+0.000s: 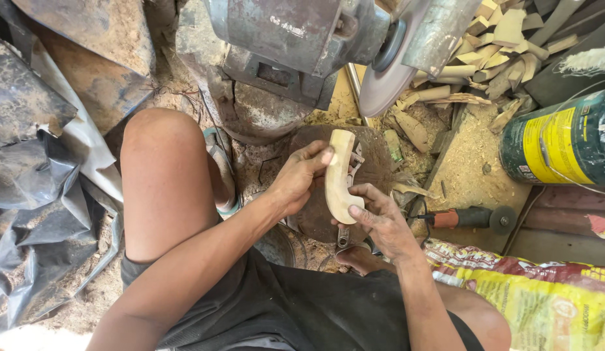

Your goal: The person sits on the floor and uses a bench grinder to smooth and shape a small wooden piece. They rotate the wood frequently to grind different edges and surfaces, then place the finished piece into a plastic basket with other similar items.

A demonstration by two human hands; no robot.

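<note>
A pale curved piece of carved wood [339,175] is held upright in front of me by both hands. My left hand [299,179] grips its upper left side with the thumb near the top. My right hand [380,218] pinches its lower rounded end from the right. Just above the wood stands a grey bench grinder motor [296,39] with a round sanding disc [388,75] at its right end. The wood is a short way below the disc and does not touch it.
A heap of cut wood offcuts [491,52] and sawdust lies at the upper right. A green and yellow can [563,140] lies on its side at the right. A small orange angle grinder [468,218] rests below it, a printed sack [543,292] at the lower right, black plastic sheeting [36,195] on the left.
</note>
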